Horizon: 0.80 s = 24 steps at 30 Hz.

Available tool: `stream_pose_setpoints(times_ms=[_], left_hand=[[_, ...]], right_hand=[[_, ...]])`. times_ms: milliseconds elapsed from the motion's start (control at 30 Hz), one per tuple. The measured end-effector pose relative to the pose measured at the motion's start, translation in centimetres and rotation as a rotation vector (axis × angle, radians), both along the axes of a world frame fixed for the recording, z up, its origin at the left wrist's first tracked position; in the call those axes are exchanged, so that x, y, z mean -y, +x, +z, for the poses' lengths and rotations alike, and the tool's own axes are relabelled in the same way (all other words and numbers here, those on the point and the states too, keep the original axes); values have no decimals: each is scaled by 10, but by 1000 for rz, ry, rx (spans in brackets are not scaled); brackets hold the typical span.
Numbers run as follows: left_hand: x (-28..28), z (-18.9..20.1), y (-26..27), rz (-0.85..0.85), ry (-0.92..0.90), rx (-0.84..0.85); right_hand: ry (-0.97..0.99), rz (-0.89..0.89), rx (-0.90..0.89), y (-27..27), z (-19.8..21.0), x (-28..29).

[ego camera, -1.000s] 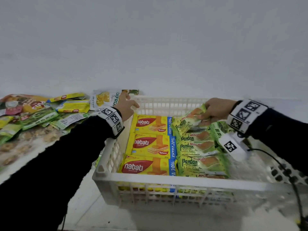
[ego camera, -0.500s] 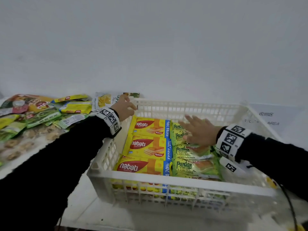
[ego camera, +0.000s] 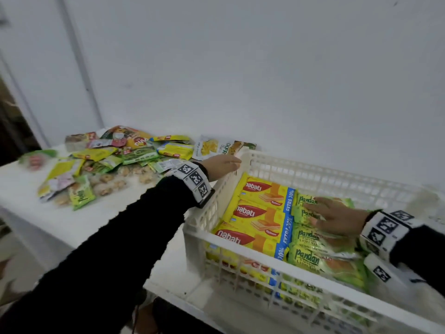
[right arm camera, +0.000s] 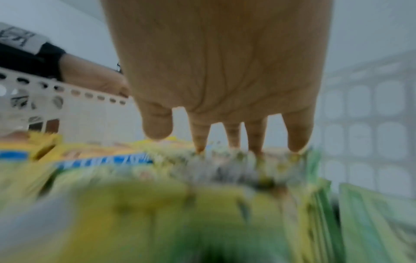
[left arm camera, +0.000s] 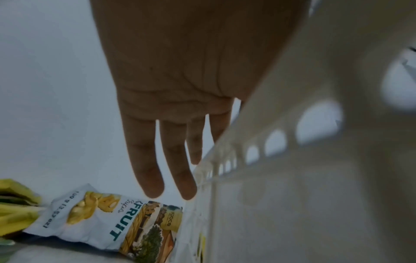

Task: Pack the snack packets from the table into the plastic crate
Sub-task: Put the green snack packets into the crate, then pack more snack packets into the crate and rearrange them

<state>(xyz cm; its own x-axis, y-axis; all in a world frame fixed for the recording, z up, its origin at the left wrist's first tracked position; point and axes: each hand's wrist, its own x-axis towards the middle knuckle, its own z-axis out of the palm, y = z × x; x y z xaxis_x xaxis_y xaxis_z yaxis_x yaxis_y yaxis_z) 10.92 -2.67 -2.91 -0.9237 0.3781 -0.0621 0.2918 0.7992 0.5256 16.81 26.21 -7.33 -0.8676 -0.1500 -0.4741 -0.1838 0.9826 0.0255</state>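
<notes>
A white plastic crate (ego camera: 240,243) stands on the table, holding a column of yellow Nabati wafer packets (ego camera: 260,215) on the left and green Pandan cake packets (ego camera: 313,256) on the right. My right hand (ego camera: 334,215) lies flat with straight, spread fingers (right arm camera: 300,137) pressing on the upper Pandan packets (right arm camera: 225,160). My left hand (ego camera: 222,163) rests on the crate's left rim (left arm camera: 254,142), fingers (left arm camera: 146,160) straight and holding nothing. Just beyond it lies a white jackfruit chips packet (left arm camera: 108,218) (ego camera: 216,147).
A heap of loose snack packets (ego camera: 108,160), yellow, green and orange, covers the white table (ego camera: 36,218) left of the crate. A plain white wall rises right behind the table. The table's front edge runs below the crate.
My right hand let go of the Pandan packet it was holding and now presses flat on the green packets. The left hand's fingers straightened at the crate's rim. The view swung left.
</notes>
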Motion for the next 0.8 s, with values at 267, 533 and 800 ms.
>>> stream_pose_setpoints(times_ms=[267, 533, 800], left_hand=[[78, 29, 22, 73, -32, -40], [197, 54, 8, 254, -123, -103], [319, 4, -25, 287, -276, 8]], right_hand=[[58, 28, 46, -3, 88, 37], [-95, 200, -233, -12, 177, 194], [-132, 165, -209, -91, 157, 371]])
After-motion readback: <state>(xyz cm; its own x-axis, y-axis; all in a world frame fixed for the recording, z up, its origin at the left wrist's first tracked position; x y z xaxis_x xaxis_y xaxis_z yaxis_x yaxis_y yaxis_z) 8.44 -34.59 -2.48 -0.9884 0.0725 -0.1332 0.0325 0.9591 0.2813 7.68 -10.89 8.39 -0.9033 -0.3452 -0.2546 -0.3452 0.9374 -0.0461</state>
